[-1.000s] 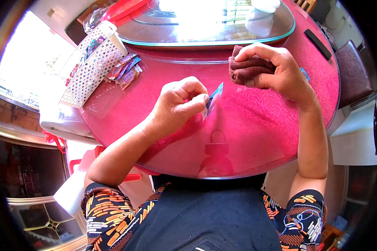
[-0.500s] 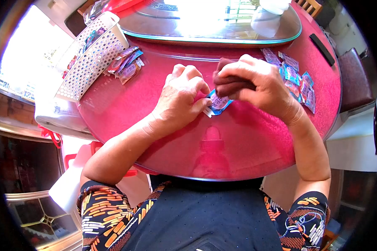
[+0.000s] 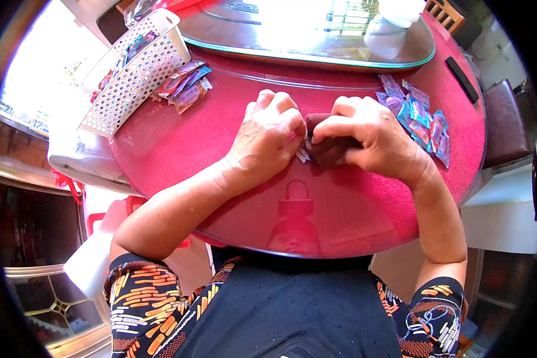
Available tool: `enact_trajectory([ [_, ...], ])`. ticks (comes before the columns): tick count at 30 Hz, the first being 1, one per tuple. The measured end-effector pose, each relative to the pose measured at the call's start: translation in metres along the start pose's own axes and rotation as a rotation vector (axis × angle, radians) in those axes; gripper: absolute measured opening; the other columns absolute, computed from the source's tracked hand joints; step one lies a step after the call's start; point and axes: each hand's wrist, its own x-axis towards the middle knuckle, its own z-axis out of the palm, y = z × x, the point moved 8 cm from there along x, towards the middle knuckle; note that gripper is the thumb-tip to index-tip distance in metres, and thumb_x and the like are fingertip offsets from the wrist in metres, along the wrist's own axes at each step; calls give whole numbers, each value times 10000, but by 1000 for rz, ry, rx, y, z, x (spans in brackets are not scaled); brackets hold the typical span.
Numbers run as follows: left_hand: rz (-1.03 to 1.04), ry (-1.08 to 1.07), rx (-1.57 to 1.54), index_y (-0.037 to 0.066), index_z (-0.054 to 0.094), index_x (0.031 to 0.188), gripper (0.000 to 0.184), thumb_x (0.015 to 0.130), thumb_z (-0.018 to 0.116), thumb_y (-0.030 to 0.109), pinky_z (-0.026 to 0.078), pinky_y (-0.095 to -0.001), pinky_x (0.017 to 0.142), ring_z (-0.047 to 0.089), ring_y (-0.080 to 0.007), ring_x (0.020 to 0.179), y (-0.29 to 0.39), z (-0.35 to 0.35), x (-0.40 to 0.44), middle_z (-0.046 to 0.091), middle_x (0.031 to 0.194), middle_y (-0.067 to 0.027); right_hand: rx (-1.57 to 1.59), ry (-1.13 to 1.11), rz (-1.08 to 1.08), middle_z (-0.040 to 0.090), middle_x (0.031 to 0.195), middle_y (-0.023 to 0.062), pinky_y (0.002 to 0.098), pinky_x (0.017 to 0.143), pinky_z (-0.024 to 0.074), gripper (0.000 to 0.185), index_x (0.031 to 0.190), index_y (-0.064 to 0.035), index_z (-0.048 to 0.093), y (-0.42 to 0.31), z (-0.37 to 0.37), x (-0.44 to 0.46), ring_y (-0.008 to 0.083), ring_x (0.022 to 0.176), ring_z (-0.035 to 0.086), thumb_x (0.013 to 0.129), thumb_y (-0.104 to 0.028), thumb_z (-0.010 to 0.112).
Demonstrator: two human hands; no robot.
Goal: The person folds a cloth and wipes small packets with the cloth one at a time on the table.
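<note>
My left hand (image 3: 267, 134) is pinched at the middle of the table, its fingertips at a small printed packet. Most of that packet is hidden; a white end (image 3: 303, 156) of it shows between the hands. My right hand (image 3: 373, 137) is closed around a folded dark brown cloth (image 3: 323, 156), which lies over the packet and meets the left fingertips. Both hands rest low over the red tabletop (image 3: 364, 215).
A white perforated basket (image 3: 138, 74) holding packets stands at the left, with a few colourful packets (image 3: 188, 89) beside it. More packets (image 3: 420, 116) lie in a pile at the right. A glass-topped turntable (image 3: 316, 51) and a black bar-shaped object (image 3: 462, 80) are farther back.
My right hand has moved the brown cloth down onto the packet, whose blue and purple face is now covered. My left hand stays at the packet's end. The camera view has shifted slightly.
</note>
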Motion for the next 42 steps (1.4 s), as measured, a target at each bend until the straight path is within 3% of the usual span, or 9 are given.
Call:
enact_trajectory([
  [5,13,46,71,132,699,941,214,801,856,92,476,-482,898,587,-329,1061,3,0,1,650,1049,-65,37,-46,262,766,970,89,439,875,570,327,1035,-102,766,32,-25,-13,328,972,727,728,10,759],
  [7,112,120,99,161,715,977,243,788,858,107,469,-488,897,595,-315,1069,10,-5,2,647,1041,-42,-21,1,233,773,976,106,433,886,575,339,1034,-79,754,42,-31,-16,339,970,727,717,34,723],
  [13,286,-21,145,187,740,1121,311,830,833,245,444,-487,906,554,-272,1148,42,10,0,628,1161,-9,-25,-46,329,769,1052,129,445,886,584,312,1072,-56,758,35,-36,-16,334,958,741,761,-79,769],
  [20,-29,-127,484,178,797,1075,168,920,738,203,460,-522,931,587,-289,1171,-18,-15,7,698,1143,-19,68,-39,399,766,1044,126,413,931,584,290,1076,-55,760,43,-38,-21,308,984,749,787,-69,742],
  [25,-359,-215,568,175,810,1133,245,1001,673,330,456,-577,998,569,-317,1255,-76,-47,0,690,1230,-39,51,-49,361,770,1036,135,408,920,581,303,1069,-51,756,45,-39,-23,313,979,746,767,-68,746],
  [31,-607,-228,682,180,818,1182,317,993,674,389,421,-608,1073,537,-360,1315,-106,-76,-13,684,1313,-55,53,-74,376,782,1062,147,422,933,574,325,1087,-61,751,51,-37,-26,325,993,742,763,-74,756],
  [39,-697,-267,754,151,799,1252,439,984,693,483,413,-638,1099,506,-357,1378,-115,-79,-17,651,1403,-83,28,-71,364,792,1068,144,450,934,571,341,1086,-77,769,56,-37,-28,334,1014,748,747,-78,802],
  [40,-704,-264,763,149,781,1286,451,975,718,471,419,-639,1101,529,-356,1350,-112,-81,-16,666,1383,-78,-48,-89,304,784,1076,147,392,920,595,385,1089,-26,740,60,-38,-28,311,1009,754,705,-32,773],
  [42,-672,-242,772,146,785,1265,445,958,743,466,433,-626,1067,542,-353,1320,-111,-81,-13,673,1354,-90,267,71,282,784,1035,50,336,878,590,311,1122,-51,741,72,-50,-30,197,971,737,818,4,776],
])
